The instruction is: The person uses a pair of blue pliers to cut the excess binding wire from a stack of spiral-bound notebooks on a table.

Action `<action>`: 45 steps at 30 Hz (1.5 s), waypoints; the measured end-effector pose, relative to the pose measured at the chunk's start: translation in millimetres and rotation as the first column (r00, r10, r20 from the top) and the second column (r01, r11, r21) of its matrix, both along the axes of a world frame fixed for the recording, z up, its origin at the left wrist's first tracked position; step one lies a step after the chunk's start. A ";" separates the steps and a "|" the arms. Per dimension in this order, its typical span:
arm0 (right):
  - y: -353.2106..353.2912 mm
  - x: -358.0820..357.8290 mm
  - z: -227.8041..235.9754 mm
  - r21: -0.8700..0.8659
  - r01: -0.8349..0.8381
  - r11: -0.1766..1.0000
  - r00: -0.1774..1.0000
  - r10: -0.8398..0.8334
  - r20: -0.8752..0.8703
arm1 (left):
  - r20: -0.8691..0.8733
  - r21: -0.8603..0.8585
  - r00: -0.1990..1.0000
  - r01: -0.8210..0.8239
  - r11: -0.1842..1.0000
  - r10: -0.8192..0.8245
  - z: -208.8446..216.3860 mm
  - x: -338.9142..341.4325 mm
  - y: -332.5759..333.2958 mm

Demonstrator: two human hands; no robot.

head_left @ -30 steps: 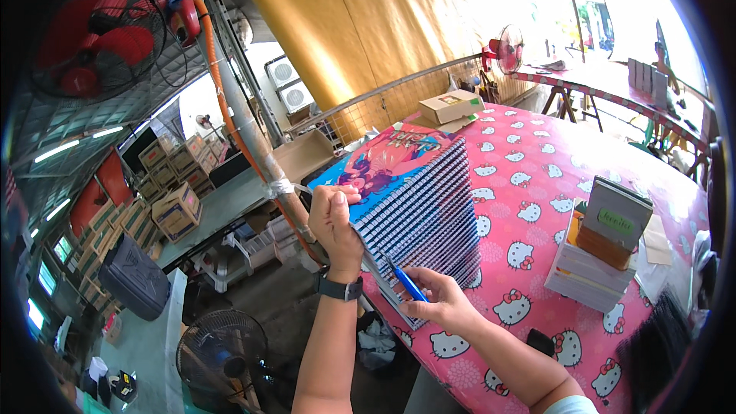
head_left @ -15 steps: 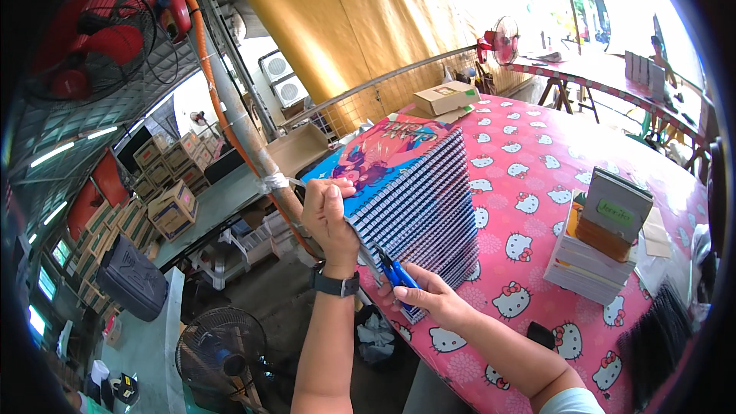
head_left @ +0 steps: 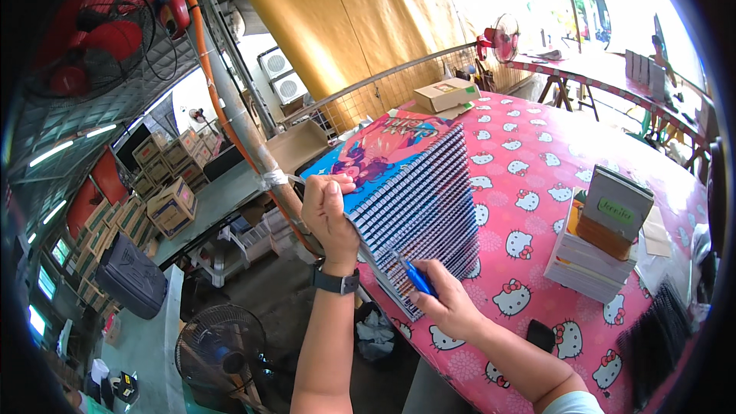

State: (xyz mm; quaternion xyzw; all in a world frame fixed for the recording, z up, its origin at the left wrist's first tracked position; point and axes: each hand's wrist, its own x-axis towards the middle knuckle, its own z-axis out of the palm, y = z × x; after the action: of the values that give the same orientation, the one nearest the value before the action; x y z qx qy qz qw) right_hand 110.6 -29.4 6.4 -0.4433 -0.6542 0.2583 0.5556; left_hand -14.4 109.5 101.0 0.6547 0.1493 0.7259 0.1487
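A tall stack of spiral-bound notebooks (head_left: 418, 192) stands at the near left edge of the table, its dark wire spines facing right and toward me. A colourful blue and red illustrated cover (head_left: 376, 155) tops it. My left hand (head_left: 330, 211), wearing a watch, is closed on the stack's near left corner, with curled fingers on the cover. In my right hand (head_left: 448, 303) is a pair of blue-handled cutting pliers (head_left: 419, 279). Its jaws are at the wire spines low on the stack, and whether they touch a wire I cannot tell.
The table's pink cat-print cover (head_left: 529, 207) carries a stack of books with a grey box (head_left: 616, 203) on top, black combs of binding wire (head_left: 652, 345), a black object (head_left: 540, 335) and a cardboard box (head_left: 446, 96). A post (head_left: 253, 146) and a floor fan (head_left: 222, 353) stand left.
My right hand and the pliers have moved slightly right along the spines, and the plier handles look closer together. My left hand stays on the stack.
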 end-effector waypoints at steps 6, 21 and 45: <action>4.6 1.4 3.8 0.373 0.179 0.910 0.940 -0.270 0.208 | -0.002 -0.019 1.000 -0.025 1.000 0.025 -0.4 0.6 -2.3; 7.4 -0.8 -8.0 0.444 0.192 0.875 0.940 -0.294 0.173 | 0.003 -0.006 1.000 -0.029 1.000 0.029 -1.5 1.1 3.0; -6.1 -2.4 -1.0 0.246 0.226 0.943 0.939 -0.278 0.202 | -0.026 0.001 0.998 -0.058 0.998 0.058 0.8 2.5 -1.1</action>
State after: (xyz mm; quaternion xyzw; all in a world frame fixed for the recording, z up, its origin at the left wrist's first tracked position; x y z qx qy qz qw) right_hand 108.2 -35.5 5.4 -0.4873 -0.6768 0.0571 0.5488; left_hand -11.9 108.4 101.8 0.6593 0.1702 0.7215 0.1256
